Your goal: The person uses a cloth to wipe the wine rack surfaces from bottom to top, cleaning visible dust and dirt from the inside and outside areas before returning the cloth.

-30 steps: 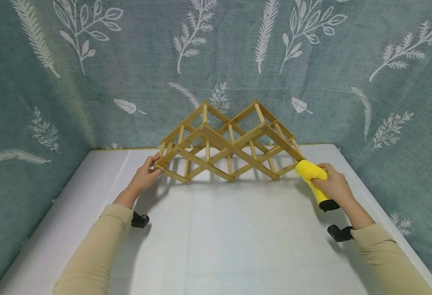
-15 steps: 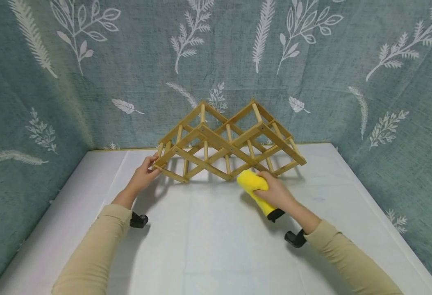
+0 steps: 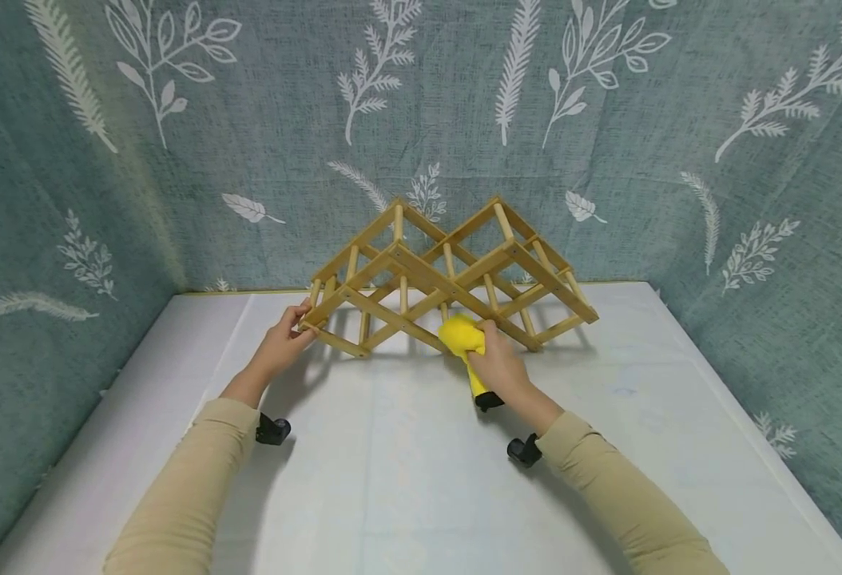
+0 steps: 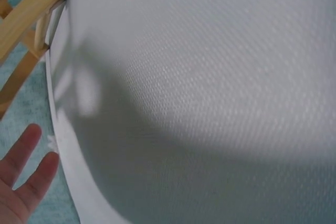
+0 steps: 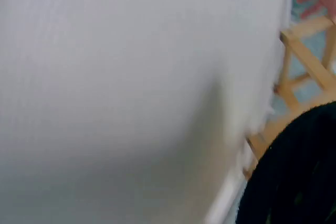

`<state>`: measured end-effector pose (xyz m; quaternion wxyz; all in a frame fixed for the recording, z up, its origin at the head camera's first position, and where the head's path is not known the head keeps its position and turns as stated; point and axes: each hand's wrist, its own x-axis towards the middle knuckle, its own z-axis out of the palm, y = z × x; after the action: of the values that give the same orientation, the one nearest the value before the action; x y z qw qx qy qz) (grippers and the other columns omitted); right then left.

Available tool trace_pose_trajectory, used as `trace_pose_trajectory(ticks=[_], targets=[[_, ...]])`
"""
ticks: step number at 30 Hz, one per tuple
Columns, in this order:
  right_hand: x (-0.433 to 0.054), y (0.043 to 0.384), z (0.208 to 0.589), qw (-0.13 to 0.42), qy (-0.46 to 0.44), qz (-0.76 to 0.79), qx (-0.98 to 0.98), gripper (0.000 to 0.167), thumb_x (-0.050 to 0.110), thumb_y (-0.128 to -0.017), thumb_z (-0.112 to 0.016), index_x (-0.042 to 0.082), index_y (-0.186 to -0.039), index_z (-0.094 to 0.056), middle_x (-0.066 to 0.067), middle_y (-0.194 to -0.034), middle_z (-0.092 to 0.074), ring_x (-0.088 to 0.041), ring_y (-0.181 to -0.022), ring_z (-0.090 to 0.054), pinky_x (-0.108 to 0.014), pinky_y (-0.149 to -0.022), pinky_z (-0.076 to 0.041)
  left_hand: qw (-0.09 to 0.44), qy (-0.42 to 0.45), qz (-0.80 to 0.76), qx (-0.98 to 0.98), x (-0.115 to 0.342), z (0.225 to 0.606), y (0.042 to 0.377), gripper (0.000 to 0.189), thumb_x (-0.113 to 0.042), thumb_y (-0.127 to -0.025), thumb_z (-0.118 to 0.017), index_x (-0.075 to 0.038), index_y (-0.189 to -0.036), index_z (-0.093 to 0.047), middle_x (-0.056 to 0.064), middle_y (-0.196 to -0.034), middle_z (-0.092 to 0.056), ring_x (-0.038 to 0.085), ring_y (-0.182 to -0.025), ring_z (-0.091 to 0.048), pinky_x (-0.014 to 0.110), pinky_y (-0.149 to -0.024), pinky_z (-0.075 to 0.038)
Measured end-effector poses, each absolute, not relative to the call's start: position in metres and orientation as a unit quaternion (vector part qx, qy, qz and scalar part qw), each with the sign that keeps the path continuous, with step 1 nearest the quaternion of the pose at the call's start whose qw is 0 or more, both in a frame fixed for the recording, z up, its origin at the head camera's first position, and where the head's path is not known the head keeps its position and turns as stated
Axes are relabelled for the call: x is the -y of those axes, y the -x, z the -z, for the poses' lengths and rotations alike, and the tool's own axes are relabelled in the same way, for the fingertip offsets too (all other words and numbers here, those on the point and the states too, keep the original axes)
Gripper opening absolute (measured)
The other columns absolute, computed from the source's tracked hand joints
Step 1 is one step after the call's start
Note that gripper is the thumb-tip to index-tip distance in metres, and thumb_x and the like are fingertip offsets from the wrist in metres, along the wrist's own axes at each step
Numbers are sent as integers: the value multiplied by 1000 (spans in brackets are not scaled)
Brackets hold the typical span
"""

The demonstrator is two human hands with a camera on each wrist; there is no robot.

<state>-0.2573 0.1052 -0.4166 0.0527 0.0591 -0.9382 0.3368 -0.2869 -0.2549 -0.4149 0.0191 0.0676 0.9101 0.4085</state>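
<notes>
Head view, wooden rack (image 3: 424,268), right hand (image 3: 500,361) gripping cloth (image 3: 460,334)

The person wears plain beige long sleeves. The left sleeve (image 3: 176,503) ends in a broad left cuff (image 3: 225,417), apparently turned back, with a bare left hand (image 3: 277,347) above it. Just right of that cuff juts a small black block (image 3: 273,430) with a rounded end, likely a wrist camera, though too dark for detail. Well to its right come the creased right sleeve (image 3: 629,495), a matching black block (image 3: 524,451) and a bare right hand (image 3: 498,361).
</notes>
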Motion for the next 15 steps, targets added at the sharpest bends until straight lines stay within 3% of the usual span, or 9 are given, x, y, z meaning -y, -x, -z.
trace_pose_trajectory(ticks=[3,7,15], targets=[[-122,252,407,79,-73,-331,937,39,15,-84,-62,3,-118,-49,-15,-97,-61,-24,-72,-57,-34,-58,-47,21,-69,-408,-910,256,415,287,56,-36,-96,-44,-5,-139,-27,13,-152,-16,40,-109,-48,49,-87,-44],[-149,246,394,65,-90,-325,939,42,16,-84,-62,3,-122,-49,-18,-102,-62,-24,-73,-58,-35,-61,-47,20,-76,-407,-910,256,418,287,55,-34,-96,-44,-5,-139,-27,12,-152,-16,40,-108,-49,48,-86,-45],[-201,243,344,147,-45,-328,932,46,19,-87,-61,2,-126,-44,-25,-105,-59,-34,-77,-60,-43,-64,-50,21,-71,-405,-911,258,416,287,56,-37,-96,-43,-7,-140,-25,8,-153,-14,39,-109,-50,48,-86,-44]])
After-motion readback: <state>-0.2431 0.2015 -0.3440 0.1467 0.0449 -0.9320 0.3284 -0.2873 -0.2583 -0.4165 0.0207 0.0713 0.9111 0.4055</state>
